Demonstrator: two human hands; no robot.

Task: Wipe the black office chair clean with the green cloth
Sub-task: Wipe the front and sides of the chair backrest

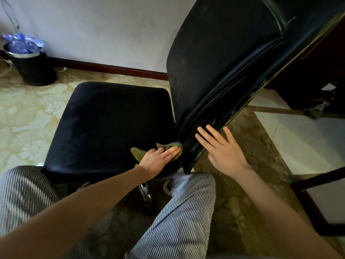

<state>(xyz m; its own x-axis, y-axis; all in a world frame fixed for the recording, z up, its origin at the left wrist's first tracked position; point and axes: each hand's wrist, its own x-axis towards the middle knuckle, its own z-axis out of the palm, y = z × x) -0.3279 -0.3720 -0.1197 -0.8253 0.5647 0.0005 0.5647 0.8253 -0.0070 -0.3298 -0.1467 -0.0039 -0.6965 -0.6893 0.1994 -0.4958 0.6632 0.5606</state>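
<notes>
Cloth (pixel 139 153) sits pressed under our flat left hand (pixel 158 159) at the seat (pixel 108 124) corner, our open right hand (pixel 222 148) bracing the dusty-looking, seemingly unwiped backrest (pixel 224 62).

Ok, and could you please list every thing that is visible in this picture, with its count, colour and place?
office chair: one, black, centre
cloth: one, green, on the chair seat near the backrest
waste bin: one, black with blue contents, upper left
wall: one, white, top
skirting board: one, dark red, foot of the wall
carpet: one, beige patterned, under the chair
tiled floor: one, white, right of the carpet
wooden furniture: one, dark brown, upper right
trousers: one pair, striped, bottom
left hand: one, fingers straight, pressing the cloth
right hand: one, spread, at the backrest's lower edge
</notes>
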